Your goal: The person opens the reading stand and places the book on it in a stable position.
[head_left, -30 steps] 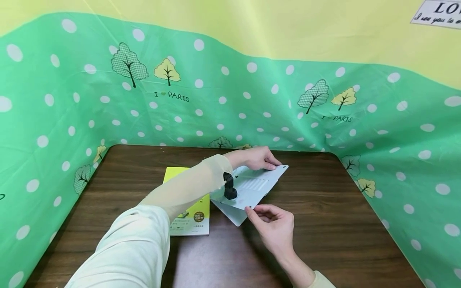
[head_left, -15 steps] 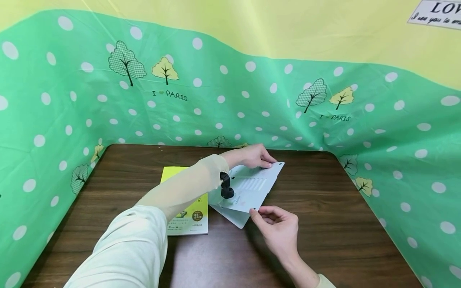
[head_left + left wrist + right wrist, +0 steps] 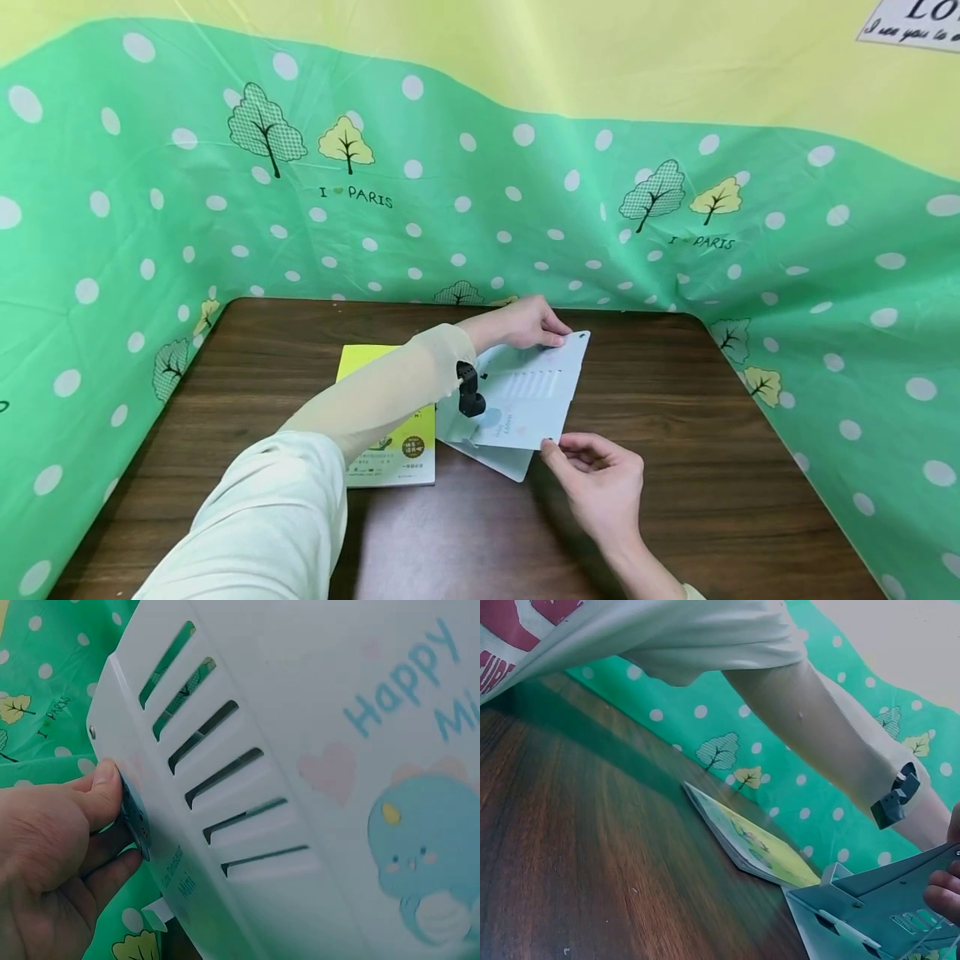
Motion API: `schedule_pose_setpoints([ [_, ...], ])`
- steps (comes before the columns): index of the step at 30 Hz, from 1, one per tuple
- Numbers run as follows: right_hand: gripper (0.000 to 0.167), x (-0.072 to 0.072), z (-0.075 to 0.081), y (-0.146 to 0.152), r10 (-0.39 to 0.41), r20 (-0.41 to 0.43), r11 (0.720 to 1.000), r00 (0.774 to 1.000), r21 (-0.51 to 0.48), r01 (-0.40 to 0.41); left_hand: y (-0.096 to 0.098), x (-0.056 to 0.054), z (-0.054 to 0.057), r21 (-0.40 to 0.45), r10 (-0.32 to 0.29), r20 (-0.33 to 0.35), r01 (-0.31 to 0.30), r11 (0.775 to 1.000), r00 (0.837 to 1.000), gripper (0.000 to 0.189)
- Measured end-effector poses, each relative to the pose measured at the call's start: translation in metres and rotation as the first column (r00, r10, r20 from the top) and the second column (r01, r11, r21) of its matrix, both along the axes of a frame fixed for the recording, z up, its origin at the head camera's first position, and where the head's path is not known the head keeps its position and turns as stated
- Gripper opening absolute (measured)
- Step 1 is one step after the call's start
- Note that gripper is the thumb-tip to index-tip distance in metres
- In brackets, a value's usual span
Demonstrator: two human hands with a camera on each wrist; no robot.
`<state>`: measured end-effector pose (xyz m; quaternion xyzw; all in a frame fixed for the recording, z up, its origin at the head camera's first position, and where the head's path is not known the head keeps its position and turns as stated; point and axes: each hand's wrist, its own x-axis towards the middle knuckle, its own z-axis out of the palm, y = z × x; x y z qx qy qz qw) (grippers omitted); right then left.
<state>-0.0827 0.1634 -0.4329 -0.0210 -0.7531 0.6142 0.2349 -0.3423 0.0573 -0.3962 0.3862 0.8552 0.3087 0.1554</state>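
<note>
A pale blue folding book stand [image 3: 528,412], with hinged panels, a row of slots and "Happy" lettering, is partly unfolded and tilted over the table. My left hand [image 3: 531,323] reaches across and pinches its far edge between thumb and fingers. In the left wrist view, that hand [image 3: 64,840] grips the panel at a small blue picture, beside the slots. At the near right corner my right hand [image 3: 603,483] pinches the panel, its other fingers curled. The right wrist view catches the stand's underside [image 3: 877,904] and only the fingertips [image 3: 943,894] at the frame's edge.
A yellow-green book [image 3: 405,475] lies flat to the left of the stand, partly hidden under my left forearm [image 3: 390,396]. A black wrist camera [image 3: 471,400] sits on that arm. Green dotted cloth [image 3: 450,233] walls in the brown wooden table [image 3: 690,500].
My right hand has moved right and slightly nearer, drawing the stand's near corner with it. The left hand, still gripping the far edge, has shifted slightly up and left.
</note>
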Motion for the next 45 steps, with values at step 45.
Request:
schedule_pose_setpoints([
  [45, 0.007, -0.014, 0.001, 0.062, -0.189, -0.024, 0.982, 0.982, 0.004, 0.189, -0.034, 0.008, -0.014, 0.118, 0.355, -0.01, -0.351, 0.929, 0.935, 0.022],
])
